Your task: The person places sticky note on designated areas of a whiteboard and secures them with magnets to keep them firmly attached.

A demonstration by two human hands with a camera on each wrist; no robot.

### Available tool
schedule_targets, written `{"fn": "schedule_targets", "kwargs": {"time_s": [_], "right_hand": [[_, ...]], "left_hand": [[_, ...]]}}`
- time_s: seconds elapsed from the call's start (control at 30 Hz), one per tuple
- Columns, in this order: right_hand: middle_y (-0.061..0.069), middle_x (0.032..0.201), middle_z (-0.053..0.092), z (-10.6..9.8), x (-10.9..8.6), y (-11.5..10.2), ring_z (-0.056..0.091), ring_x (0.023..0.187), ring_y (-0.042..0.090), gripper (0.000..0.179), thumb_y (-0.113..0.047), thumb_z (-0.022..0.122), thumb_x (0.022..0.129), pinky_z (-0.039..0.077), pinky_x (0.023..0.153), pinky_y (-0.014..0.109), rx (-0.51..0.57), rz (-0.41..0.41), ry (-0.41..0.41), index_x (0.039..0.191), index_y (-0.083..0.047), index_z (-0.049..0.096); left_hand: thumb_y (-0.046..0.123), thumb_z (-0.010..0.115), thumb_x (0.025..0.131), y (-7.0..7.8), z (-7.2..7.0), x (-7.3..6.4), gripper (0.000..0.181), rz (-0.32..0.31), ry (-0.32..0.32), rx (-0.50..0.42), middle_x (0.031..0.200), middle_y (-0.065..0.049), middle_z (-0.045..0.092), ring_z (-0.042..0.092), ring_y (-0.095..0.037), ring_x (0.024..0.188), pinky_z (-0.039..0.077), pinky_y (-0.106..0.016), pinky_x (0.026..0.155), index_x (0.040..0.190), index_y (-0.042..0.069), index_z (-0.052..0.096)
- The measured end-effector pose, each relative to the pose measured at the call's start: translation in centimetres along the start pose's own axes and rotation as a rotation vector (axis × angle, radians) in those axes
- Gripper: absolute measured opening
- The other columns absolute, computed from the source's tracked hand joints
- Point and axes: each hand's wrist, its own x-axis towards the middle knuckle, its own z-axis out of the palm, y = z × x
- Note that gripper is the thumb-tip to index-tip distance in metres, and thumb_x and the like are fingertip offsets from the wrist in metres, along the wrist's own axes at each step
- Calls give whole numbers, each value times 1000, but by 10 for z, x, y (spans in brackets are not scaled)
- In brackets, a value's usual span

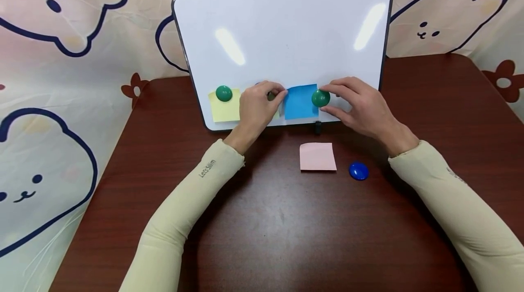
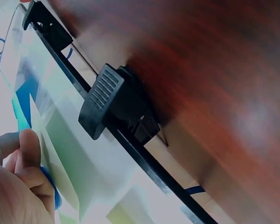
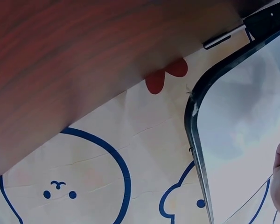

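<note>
A blue sticky note (image 1: 300,103) stands against the lower part of the whiteboard (image 1: 286,32). My left hand (image 1: 259,103) pinches its upper left corner between thumb and forefinger. With thumb and fingertips my right hand (image 1: 364,108) grips a round green magnet (image 1: 321,98) over the note's right edge. Behind the left hand is a pale yellow-green note (image 2: 60,163), mostly hidden in the head view, with a blue magnet (image 2: 51,189) on it. Farther left, another green magnet (image 1: 224,93) sits on a yellow sticky note (image 1: 225,110).
On the dark wooden table (image 1: 266,237) lie a pink sticky note (image 1: 317,157) and a blue magnet (image 1: 359,171). Black clips (image 2: 112,105) grip the board's bottom edge. A cloth printed with cartoon animals (image 1: 45,78) hangs behind the table.
</note>
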Motion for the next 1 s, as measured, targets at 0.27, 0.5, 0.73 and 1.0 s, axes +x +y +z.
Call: {"fn": "schedule_targets", "kwargs": {"time_s": [0.27,0.5,0.73,1.0], "right_hand": [[14,120,65,6,5,-1,63,110,28,55,-15,86,77,56,90,50,4,27,-19,128,-10,65],[14,123,64,9,9,0,62,113,29,54,-19,84,80,55,93,50,-9,34,-44,129,-10,65],[13,123,64,11,12,-1,62,115,29,53,-18,84,81,55,94,49,-2,55,-55,129,-11,65],[12,121,65,16,15,-3,62,113,28,52,-18,84,80,55,94,49,14,41,-35,128,-12,66]], "left_hand": [[27,70,94,-2,-1,1,21,15,-6,4,94,-5,77,70,-16,84,55,-29,76,100,9,78],[28,70,94,-3,-2,2,22,21,-11,4,95,-6,77,71,-16,86,56,-29,79,101,9,78],[28,70,94,-3,-1,1,22,18,-27,11,96,-5,77,70,-16,86,55,-28,79,102,9,77],[28,70,94,-2,-1,1,23,11,-36,18,96,-6,77,71,-16,87,56,-28,79,103,9,77]]}}
